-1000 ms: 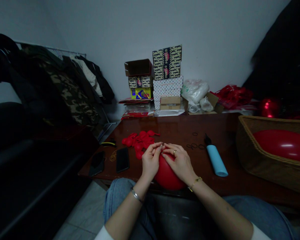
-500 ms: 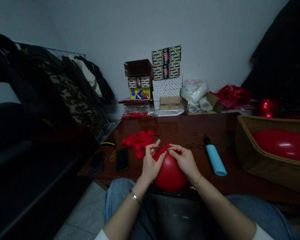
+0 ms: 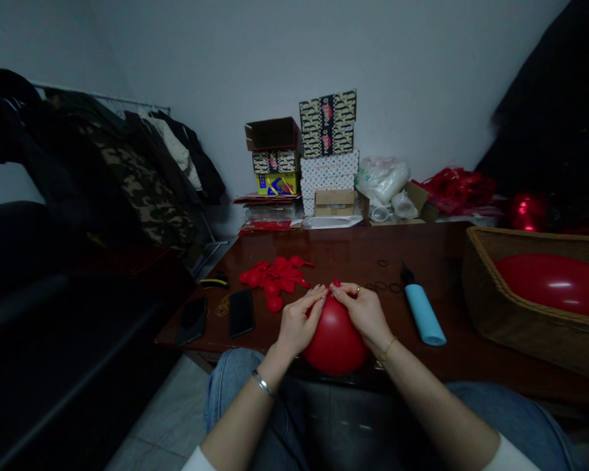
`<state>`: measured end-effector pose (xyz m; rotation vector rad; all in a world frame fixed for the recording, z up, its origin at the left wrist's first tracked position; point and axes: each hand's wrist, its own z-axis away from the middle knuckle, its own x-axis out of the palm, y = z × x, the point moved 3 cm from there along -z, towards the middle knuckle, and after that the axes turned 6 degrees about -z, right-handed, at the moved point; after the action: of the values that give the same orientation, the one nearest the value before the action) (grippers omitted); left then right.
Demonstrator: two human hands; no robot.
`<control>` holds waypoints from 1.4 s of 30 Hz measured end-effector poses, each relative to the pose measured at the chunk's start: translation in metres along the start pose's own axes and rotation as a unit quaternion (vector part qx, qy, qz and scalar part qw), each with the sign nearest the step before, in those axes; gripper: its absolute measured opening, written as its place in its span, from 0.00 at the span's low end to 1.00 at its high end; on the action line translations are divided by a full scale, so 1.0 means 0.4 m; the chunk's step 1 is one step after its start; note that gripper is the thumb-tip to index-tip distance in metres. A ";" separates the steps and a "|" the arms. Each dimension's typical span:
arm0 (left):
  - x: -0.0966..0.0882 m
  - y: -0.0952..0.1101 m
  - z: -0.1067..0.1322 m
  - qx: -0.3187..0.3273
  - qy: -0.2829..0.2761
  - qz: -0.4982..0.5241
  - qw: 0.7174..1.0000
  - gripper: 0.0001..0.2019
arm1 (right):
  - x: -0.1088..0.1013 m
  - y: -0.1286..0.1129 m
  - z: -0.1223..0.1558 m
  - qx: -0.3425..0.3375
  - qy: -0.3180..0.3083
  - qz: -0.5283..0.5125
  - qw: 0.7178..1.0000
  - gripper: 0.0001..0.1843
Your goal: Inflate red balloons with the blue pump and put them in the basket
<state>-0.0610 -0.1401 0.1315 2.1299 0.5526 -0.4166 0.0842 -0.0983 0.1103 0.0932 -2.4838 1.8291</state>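
Note:
An inflated red balloon (image 3: 336,343) hangs at the near edge of the table between my hands, its neck pointing up. My left hand (image 3: 300,317) has its fingers drawn together, thumb and fingertips pinching at the left of the balloon's neck. From the other side my right hand (image 3: 363,313) grips the neck between thumb and forefinger, and a bit of red rubber pokes out above them. Beyond my left hand lies a pile of flat red balloons (image 3: 276,276). A light blue hand pump (image 3: 425,315) with a black nozzle rests right of my right hand.
A wicker basket (image 3: 495,307) holding large red balloons (image 3: 554,281) stands at the right. Several dark rings (image 3: 381,286) lie on the brown table (image 3: 373,245). At left are two phones (image 3: 241,314), yellow rubber bands (image 3: 223,305) and a black-and-yellow tool (image 3: 214,282). Stacked boxes (image 3: 328,173) stand behind.
My left fingers, raised and spread earlier, have folded down toward the balloon's neck. My right hand keeps its pinch there, shifted only slightly.

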 end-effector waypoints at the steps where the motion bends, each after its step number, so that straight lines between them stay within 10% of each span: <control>1: 0.001 -0.001 0.000 0.010 0.004 -0.010 1.000 0.14 | -0.001 -0.001 0.001 -0.002 0.007 0.000 1.000 0.16; 6: 0.007 -0.007 -0.005 0.109 0.014 -0.152 0.982 0.15 | -0.001 -0.009 0.007 -0.017 0.036 0.019 0.999 0.14; 18: -0.001 0.026 -0.036 0.326 -0.064 -0.429 0.840 0.13 | 0.007 -0.013 -0.006 -0.050 0.082 0.088 0.991 0.14; 32: -0.002 0.010 -0.050 0.237 0.042 -0.385 0.891 0.09 | 0.023 -0.060 0.033 -0.093 0.125 0.137 0.978 0.13; 42: -0.014 -0.005 -0.049 0.260 0.000 -0.334 0.906 0.10 | 0.019 -0.063 0.044 -0.118 0.104 0.134 0.978 0.14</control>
<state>-0.0650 -0.1243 0.1440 2.3859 1.2981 -1.0405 0.0785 -0.1226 0.1295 -0.4399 -2.6366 1.5114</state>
